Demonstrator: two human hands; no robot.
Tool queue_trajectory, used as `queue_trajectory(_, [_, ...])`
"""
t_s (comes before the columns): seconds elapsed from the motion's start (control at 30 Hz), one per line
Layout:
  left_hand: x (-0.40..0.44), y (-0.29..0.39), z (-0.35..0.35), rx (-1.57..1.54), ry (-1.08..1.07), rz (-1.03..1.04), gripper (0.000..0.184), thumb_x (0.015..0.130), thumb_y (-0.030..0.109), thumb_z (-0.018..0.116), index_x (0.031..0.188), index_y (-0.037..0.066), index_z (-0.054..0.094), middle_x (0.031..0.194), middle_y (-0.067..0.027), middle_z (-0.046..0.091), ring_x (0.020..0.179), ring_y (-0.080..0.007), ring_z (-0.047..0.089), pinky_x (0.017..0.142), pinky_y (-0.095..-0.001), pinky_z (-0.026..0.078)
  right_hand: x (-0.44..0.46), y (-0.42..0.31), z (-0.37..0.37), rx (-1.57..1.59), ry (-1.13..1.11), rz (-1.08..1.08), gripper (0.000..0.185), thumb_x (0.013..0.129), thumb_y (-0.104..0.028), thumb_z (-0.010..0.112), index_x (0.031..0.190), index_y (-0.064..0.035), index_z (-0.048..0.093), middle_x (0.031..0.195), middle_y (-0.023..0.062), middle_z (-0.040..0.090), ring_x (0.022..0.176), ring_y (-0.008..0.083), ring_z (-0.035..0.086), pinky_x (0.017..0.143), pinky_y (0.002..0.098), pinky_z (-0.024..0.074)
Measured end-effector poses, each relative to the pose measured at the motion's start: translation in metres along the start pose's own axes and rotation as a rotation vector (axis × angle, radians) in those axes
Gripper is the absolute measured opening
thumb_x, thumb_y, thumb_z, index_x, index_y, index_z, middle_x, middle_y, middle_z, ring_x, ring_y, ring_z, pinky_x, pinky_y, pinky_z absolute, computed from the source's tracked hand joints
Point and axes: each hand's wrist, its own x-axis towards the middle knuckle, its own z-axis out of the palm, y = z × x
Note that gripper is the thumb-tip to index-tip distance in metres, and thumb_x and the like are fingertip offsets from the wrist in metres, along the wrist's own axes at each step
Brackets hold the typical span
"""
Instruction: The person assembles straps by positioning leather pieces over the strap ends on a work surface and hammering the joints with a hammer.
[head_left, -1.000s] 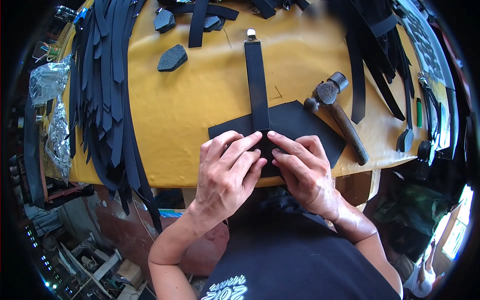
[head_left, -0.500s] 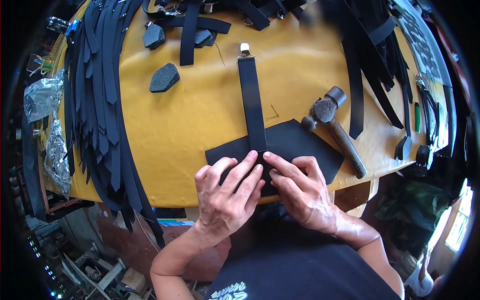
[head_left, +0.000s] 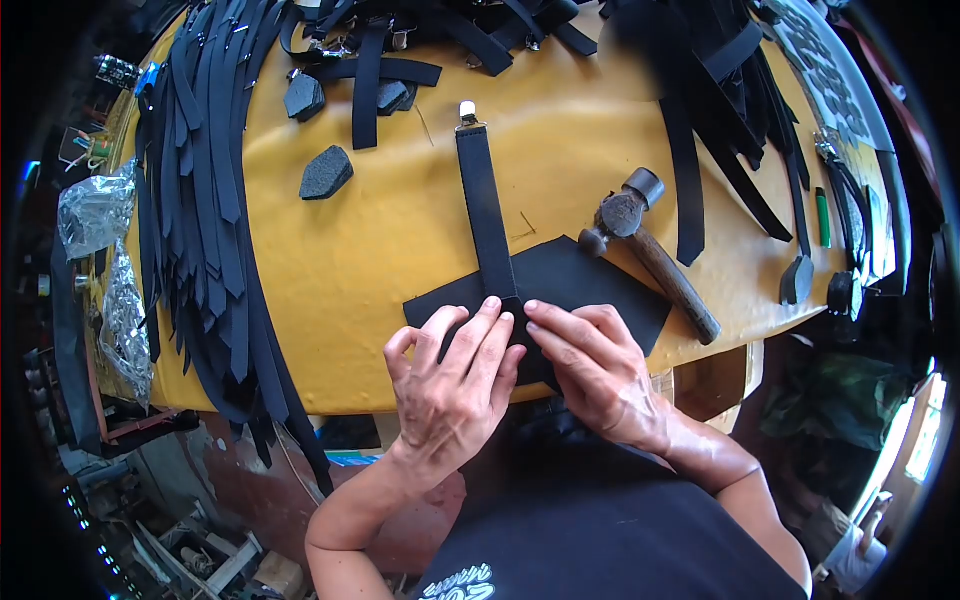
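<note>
A black strap (head_left: 486, 210) with a metal clip (head_left: 468, 116) at its far end runs toward me across the yellow work surface. Its near end, which looks folded, lies over a flat black sheet (head_left: 590, 292). My left hand (head_left: 450, 385) has its fingertips closed on the left side of that near end. From the right, my right hand (head_left: 600, 375) presses its index and middle fingers together against the same end; its thumb is hidden. Beside the sheet, to the right, rests a ball-peen hammer (head_left: 650, 250) with a wooden handle.
Many black strips (head_left: 205, 200) hang over the table's left side. More straps with clips (head_left: 480, 40) lie at the back, and others (head_left: 725, 130) at the right. Dark grey blocks (head_left: 327, 173) sit at the left. A green pen-like object (head_left: 822, 218) is at the right edge.
The whole view has shifted slightly. My right hand's fingers have straightened and drawn together at the strap's near end. My left hand stays at the strap, its fingers slightly shifted.
</note>
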Motion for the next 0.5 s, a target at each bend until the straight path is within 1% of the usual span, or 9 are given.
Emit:
queue_trajectory(0.07, [-0.002,-0.002,0.002,-0.004,0.005,0.005,0.028,0.087,0.025,0.078,0.111,0.010,0.076,0.124,-0.0011,0.071,0.110,-0.0227,0.060,0.095,-0.0423,0.035,0.002,-0.004,-0.004,-0.042,-0.081,0.014,0.056,0.070,0.001,0.070,0.125,0.0053,0.065,0.138,0.0141,0.061,0.100,0.0306,0.059,0.087,0.0382,0.0536])
queue_trajectory(0.1, [-0.002,-0.002,0.003,-0.031,0.017,-0.009,0.029,0.086,0.025,0.079,0.111,0.010,0.076,0.123,-0.0007,0.071,0.109,-0.0229,0.060,0.096,-0.0412,0.036,0.001,-0.005,-0.002,-0.052,-0.090,0.030,0.054,0.071,-0.004,0.069,0.125,0.0039,0.066,0.140,0.0115,0.061,0.102,0.0291,0.056,0.088,0.0384,0.0516])
queue_trajectory(0.2, [-0.004,-0.004,0.005,-0.093,0.044,-0.056,0.030,0.085,0.026,0.081,0.111,0.011,0.076,0.122,0.0004,0.073,0.106,-0.0234,0.061,0.097,-0.0389,0.038,0.003,-0.008,-0.006,-0.172,-0.126,0.003,0.055,0.070,-0.005,0.071,0.125,0.0031,0.066,0.139,0.0118,0.061,0.101,0.0282,0.056,0.088,0.0393,0.0490])
queue_trajectory(0.27, [-0.004,-0.006,0.007,-0.119,0.069,-0.071,0.031,0.085,0.028,0.082,0.110,0.011,0.076,0.121,0.0006,0.073,0.105,-0.0231,0.060,0.097,-0.0385,0.038,0.005,-0.011,-0.008,-0.209,-0.144,-0.003,0.055,0.070,-0.005,0.072,0.124,0.0016,0.067,0.138,0.0102,0.062,0.101,0.0278,0.056,0.089,0.0394,0.0474])
queue_trajectory(0.3, [-0.005,-0.006,0.008,-0.113,0.072,-0.085,0.034,0.084,0.032,0.082,0.110,0.011,0.077,0.120,0.0012,0.074,0.104,-0.0232,0.060,0.098,-0.0389,0.038,0.007,-0.011,-0.010,-0.234,-0.144,-0.007,0.054,0.070,-0.006,0.073,0.124,0.0008,0.068,0.137,0.0094,0.062,0.101,0.0275,0.055,0.090,0.0395,0.0466])
queue_trajectory(0.4, [-0.008,-0.003,0.010,-0.098,0.098,-0.115,0.035,0.085,0.034,0.082,0.111,0.011,0.077,0.123,0.0015,0.073,0.105,-0.0236,0.059,0.098,-0.0389,0.038,0.002,-0.004,-0.002,-0.193,-0.076,-0.008,0.051,0.071,-0.006,0.074,0.122,-0.0014,0.069,0.137,0.0065,0.062,0.101,0.0276,0.055,0.091,0.0402,0.0462])
queue_trajectory(0.43, [-0.008,-0.001,0.010,-0.091,0.106,-0.135,0.036,0.085,0.035,0.082,0.111,0.011,0.077,0.124,0.0016,0.072,0.106,-0.0240,0.058,0.098,-0.0390,0.038,0.001,-0.004,0.000,-0.190,-0.051,-0.011,0.052,0.072,-0.006,0.074,0.124,-0.0034,0.068,0.137,0.0046,0.062,0.103,0.0274,0.055,0.092,0.0406,0.0457])
queue_trajectory(0.5, [-0.010,0.002,0.011,-0.079,0.108,-0.180,0.038,0.084,0.037,0.082,0.112,0.011,0.077,0.125,0.0017,0.071,0.108,-0.0249,0.057,0.098,-0.0393,0.037,0.001,-0.005,-0.001,-0.200,-0.058,-0.006,0.055,0.072,-0.006,0.074,0.126,-0.0038,0.066,0.138,0.0043,0.061,0.104,0.0270,0.055,0.093,0.0408,0.0448])
